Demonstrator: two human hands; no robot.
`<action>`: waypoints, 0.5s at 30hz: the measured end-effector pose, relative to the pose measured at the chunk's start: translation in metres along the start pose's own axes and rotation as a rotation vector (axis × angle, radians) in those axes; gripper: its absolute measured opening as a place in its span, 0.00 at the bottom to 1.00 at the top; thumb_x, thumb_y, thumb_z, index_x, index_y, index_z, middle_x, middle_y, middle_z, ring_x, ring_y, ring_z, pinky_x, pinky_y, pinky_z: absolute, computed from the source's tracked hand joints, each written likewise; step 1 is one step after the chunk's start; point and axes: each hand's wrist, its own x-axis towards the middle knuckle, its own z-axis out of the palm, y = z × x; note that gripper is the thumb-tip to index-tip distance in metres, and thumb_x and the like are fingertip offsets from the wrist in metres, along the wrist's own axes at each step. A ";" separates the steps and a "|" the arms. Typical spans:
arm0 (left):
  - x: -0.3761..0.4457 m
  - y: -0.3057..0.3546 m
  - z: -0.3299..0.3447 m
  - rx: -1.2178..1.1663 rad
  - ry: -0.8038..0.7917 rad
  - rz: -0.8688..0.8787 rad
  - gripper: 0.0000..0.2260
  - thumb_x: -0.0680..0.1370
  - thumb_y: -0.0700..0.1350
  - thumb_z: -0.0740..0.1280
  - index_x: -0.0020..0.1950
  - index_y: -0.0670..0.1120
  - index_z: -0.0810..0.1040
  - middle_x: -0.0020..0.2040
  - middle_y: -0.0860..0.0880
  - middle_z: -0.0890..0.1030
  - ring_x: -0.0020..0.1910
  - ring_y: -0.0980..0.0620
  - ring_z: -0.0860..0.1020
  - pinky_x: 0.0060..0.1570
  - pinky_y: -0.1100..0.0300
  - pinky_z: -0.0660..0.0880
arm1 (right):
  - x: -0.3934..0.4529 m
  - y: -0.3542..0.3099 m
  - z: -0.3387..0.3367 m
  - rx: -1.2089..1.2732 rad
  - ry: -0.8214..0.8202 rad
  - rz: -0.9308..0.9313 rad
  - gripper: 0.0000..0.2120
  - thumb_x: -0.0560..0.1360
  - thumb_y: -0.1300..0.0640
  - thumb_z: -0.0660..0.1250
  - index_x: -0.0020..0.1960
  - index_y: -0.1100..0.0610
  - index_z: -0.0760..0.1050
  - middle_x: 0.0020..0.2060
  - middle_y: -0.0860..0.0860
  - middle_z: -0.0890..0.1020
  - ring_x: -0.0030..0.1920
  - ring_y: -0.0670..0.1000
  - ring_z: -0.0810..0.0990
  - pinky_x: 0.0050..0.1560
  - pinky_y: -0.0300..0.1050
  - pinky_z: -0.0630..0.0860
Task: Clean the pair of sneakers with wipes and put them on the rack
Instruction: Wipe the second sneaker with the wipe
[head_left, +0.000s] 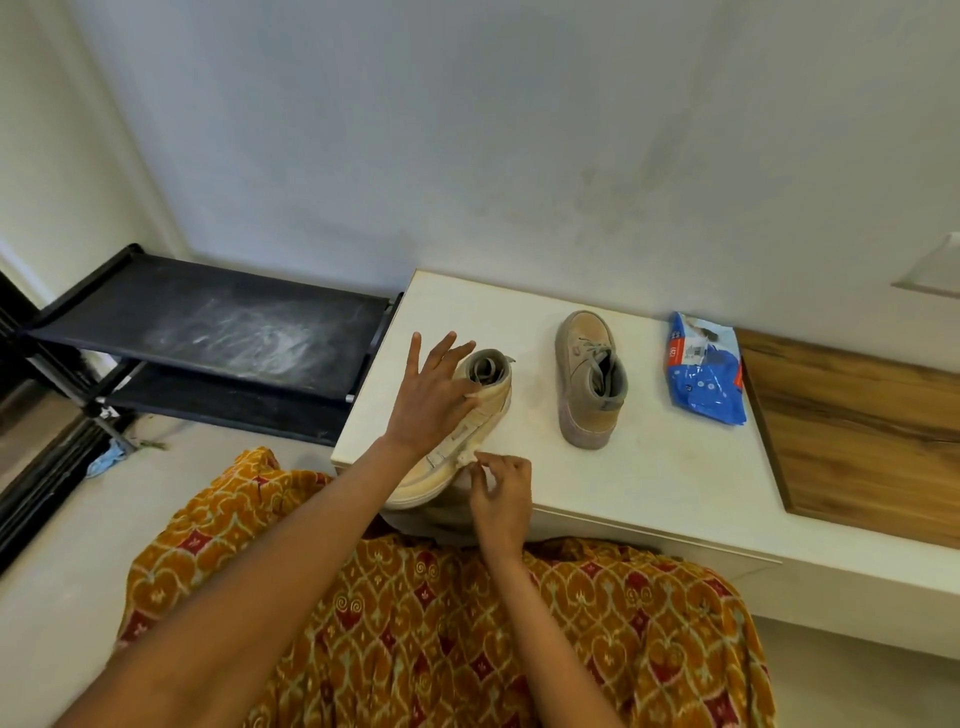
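Sneaker (467, 431) tan suede, tipped | left hand (434, 400) flat, steadying | right hand (501, 491) pinches crumpled wipe (466, 458)

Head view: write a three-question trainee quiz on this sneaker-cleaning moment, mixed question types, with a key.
1. True or false: both sneakers sit on the black rack.
2. Which hand pinches the small white wipe? A) left hand B) right hand
3. Fill in: the blue wipes packet lies on the white counter, to the ___ of the far sneaker.

Key:
1. False. Both are on the counter; the near sneaker lies on its side under the left hand.
2. B
3. right
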 end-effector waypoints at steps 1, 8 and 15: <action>-0.001 0.000 0.000 0.003 -0.005 -0.016 0.07 0.67 0.47 0.76 0.44 0.53 0.83 0.63 0.45 0.77 0.67 0.41 0.70 0.68 0.34 0.55 | 0.011 -0.002 -0.004 -0.011 0.033 0.032 0.08 0.74 0.59 0.68 0.53 0.57 0.80 0.47 0.46 0.74 0.51 0.49 0.75 0.49 0.36 0.70; 0.008 0.010 -0.006 0.105 -0.082 -0.130 0.04 0.70 0.49 0.74 0.40 0.50 0.84 0.46 0.48 0.80 0.48 0.46 0.77 0.61 0.44 0.67 | 0.069 -0.014 0.004 0.034 0.158 0.286 0.10 0.77 0.56 0.64 0.55 0.56 0.80 0.51 0.54 0.80 0.51 0.51 0.78 0.48 0.42 0.73; 0.021 0.014 -0.006 0.171 -0.218 -0.138 0.10 0.77 0.50 0.62 0.48 0.47 0.81 0.48 0.49 0.77 0.48 0.48 0.74 0.56 0.52 0.64 | -0.008 -0.001 0.014 -0.079 0.067 0.039 0.08 0.73 0.60 0.70 0.52 0.57 0.81 0.48 0.52 0.80 0.52 0.50 0.75 0.50 0.42 0.75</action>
